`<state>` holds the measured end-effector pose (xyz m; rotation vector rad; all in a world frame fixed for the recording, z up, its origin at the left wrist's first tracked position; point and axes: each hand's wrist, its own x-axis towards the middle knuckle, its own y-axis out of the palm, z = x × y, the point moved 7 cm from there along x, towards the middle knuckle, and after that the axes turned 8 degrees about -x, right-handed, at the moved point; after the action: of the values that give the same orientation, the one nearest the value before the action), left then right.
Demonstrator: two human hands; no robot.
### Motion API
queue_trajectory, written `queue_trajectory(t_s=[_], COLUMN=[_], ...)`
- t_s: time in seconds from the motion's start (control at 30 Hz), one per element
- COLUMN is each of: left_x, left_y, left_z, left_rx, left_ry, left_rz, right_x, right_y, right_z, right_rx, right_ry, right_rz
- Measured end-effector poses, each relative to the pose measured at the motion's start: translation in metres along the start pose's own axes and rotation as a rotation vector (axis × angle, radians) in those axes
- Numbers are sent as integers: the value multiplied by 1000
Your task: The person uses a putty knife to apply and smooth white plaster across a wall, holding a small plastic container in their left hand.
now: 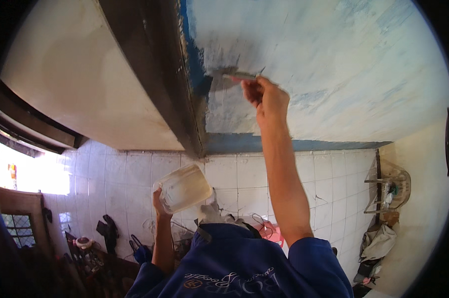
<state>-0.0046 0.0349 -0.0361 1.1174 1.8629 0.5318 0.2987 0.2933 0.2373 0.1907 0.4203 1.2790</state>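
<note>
My right hand [270,99] is raised to the wall [324,74], its fingers closed on a thin flat tool [242,76] with a reddish part, like a putty knife seen nearly edge-on. The tool is close to the wall's left part, by a dark patch; whether it touches cannot be made out. Uneven white coating covers most of this wall, with a blue strip [197,64] showing along the left and lower edges. Lower down, my left hand [159,201] grips the side of a translucent rectangular plastic tub [184,188], tilted, with pale stuff inside.
A dark door frame [150,64] runs left of the coated wall. White tiles [249,171] lie below it. Right, a plastic chair [396,187] stands by bags [378,242]. Lower left is a cluttered table [92,258]; a bright window [25,169] is beyond.
</note>
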Motion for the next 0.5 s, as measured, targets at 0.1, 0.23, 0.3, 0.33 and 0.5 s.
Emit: queue_trajectory(t_s=[0.1,0.23,0.3,0.33,0.5], left_x=[-8,-20,-21,-16,-18], left_y=[-12,-33,-48,-53,-56], left_z=[11,23,31,38,61], left_rx=[13,-17,-48,-85,-66], left_ry=[-9,15,27,35,-25], left_rz=[-21,-58,-62,-81,-13], right_x=[-17,-56,-69,-65,-47], right_y=[12,-15,-61,-91,-145], right_z=[25,26,1,-24,-84], right_rx=[15,-16,-19,54,107], right_ry=[20,-30,-79,-106,-184], right_rz=[39,47,-100,-149,-222])
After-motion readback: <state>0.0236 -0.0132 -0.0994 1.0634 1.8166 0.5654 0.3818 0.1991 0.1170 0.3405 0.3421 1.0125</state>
